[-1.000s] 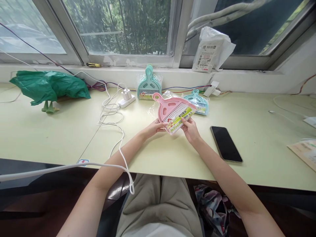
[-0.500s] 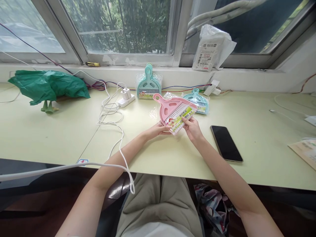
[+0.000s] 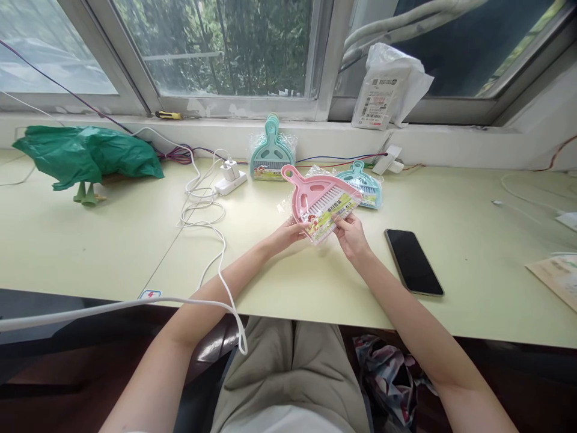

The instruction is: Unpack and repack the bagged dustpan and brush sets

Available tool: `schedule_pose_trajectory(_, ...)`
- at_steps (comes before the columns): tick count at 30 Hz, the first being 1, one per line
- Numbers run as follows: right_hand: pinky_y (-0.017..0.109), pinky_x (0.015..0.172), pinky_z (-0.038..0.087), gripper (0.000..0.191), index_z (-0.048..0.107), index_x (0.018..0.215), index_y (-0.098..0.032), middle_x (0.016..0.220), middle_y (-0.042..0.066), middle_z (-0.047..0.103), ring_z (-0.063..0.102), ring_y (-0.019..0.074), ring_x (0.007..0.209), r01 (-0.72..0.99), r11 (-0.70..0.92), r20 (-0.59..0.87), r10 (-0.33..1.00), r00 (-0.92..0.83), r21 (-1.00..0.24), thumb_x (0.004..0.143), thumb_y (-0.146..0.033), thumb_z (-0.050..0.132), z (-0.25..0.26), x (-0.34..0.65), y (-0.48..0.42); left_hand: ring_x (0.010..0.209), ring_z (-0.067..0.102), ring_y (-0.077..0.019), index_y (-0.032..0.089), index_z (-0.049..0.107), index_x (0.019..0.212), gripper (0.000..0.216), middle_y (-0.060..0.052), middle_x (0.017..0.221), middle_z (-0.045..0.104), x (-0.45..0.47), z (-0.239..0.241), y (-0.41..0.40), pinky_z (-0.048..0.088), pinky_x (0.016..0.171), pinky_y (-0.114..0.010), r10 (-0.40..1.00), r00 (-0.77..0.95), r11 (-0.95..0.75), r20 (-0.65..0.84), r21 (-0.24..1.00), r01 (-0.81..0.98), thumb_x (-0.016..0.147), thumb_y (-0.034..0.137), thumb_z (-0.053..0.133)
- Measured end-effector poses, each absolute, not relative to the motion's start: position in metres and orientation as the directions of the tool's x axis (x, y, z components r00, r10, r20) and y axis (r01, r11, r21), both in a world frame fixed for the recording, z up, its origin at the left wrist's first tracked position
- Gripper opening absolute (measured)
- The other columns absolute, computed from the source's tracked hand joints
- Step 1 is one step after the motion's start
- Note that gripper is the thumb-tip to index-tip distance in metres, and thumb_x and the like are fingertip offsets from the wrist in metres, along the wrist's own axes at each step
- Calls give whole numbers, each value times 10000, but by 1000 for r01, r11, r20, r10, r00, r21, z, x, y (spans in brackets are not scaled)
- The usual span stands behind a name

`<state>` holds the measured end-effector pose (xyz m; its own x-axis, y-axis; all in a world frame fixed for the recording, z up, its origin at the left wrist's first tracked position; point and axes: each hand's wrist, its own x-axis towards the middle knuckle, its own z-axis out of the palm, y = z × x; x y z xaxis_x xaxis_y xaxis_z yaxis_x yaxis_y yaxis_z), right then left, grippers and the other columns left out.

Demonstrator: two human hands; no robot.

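A pale table (image 3: 112, 252) stretches across the view. Around the pink dustpan set (image 3: 311, 192), read as the clock's centre, a stack of teal dustpan sets (image 3: 271, 153) stands between ten and eleven o'clock, upright by the wall (image 3: 324, 141), which probably props it. The pink one is over the table before the person, handle toward ten, tilted seemingly so its print faces the eyes. A separate teal set (image 3: 367, 183) sits at two, partly overlapped. The left hand (image 3: 286, 236), near half past seven, closes around the lower edge, thumb above, some fingers hidden; the right hand (image 3: 354, 239), near half past four, pinches the label (image 3: 331, 213), perhaps steadying the slick wrapper.
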<state>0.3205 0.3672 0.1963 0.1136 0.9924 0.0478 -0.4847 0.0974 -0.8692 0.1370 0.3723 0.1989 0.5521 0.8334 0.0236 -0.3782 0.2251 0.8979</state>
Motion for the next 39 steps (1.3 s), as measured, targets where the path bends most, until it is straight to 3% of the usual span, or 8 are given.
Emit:
schedule_pose_trajectory(4, 336, 835, 577, 302, 671, 885, -210, 995, 20, 721, 673, 186, 954, -488, 102, 62, 993, 98, -867, 623, -265, 811, 199, 319, 365, 1050, 614, -202, 185, 645, 1117, 436, -101, 1210, 642, 138, 194, 371, 435, 976, -374, 782, 616, 344, -94, 889, -302, 722, 339, 747)
schedule_pose_trajectory(10, 329, 853, 573, 282, 659, 908, -218, 1030, 14, 708, 654, 180, 1003, -493, 129, 72, 988, 133, -860, 657, -257, 782, 199, 316, 365, 1087, 599, -202, 191, 629, 1135, 426, -94, 1242, 624, 139, 196, 372, 453, 958, -352, 858, 513, 223, 4, 898, -380, 745, 337, 719)
schedule_pose_trajectory(16, 323, 841, 569, 244, 625, 886, -215, 1002, 8, 702, 666, 165, 945, -485, 82, 20, 991, 132, -870, 678, -214, 752, 196, 316, 365, 943, 653, -183, 167, 602, 1125, 445, -89, 1148, 667, 142, 196, 370, 529, 854, -354, 894, 443, 220, -65, 925, -308, 697, 237, 705)
schedule_pose_trajectory(23, 310, 704, 587, 259, 619, 1016, -209, 1000, 48, 707, 681, 167, 850, -384, -148, -112, 987, -116, -911, 860, -412, 578, 203, 327, 369, 746, 667, -164, 132, 620, 1071, 409, -81, 985, 718, 135, 198, 380, 563, 670, -279, 928, 343, 255, -141, 915, -312, 663, 159, 599)
schedule_pose_trajectory(28, 172, 460, 444, 260, 647, 889, -147, 854, 75, 697, 629, 106, 625, -185, -177, -143, 973, -184, -967, 806, -392, 649, 204, 330, 371, 771, 680, -204, 113, 621, 1078, 410, -93, 957, 726, 131, 196, 387, 574, 648, -305, 935, 306, 294, -181, 877, -379, 679, 171, 547)
schedule_pose_trajectory(33, 192, 390, 280, 302, 627, 840, -158, 590, -16, 579, 406, 57, 409, 50, -165, -172, 966, -191, -985, 765, -448, 663, 204, 329, 369, 775, 692, -220, 137, 617, 1113, 440, -76, 922, 732, 128, 195, 390, 575, 642, -304, 960, 212, 258, -185, 880, -399, 683, 200, 550)
schedule_pose_trajectory(36, 223, 456, 318, 374, 652, 1059, -178, 497, -46, 518, 400, 93, 411, 313, 75, -3, 970, -242, -947, 853, -466, 530, 202, 328, 365, 829, 690, -232, 124, 608, 1142, 470, -81, 958, 730, 124, 198, 391, 584, 696, -332, 965, 157, 258, -211, 872, -416, 683, 197, 535)
schedule_pose_trajectory(39, 255, 561, 342, 351, 660, 1141, -216, 573, -2, 612, 522, 148, 527, 663, 398, 244, 916, -317, -634, 891, -386, 483, 200, 328, 361, 890, 684, -271, 118, 581, 1189, 516, -92, 992, 727, 122, 201, 391, 587, 768, -414, 962, 157, 270, -224, 860, -433, 680, 185, 527)
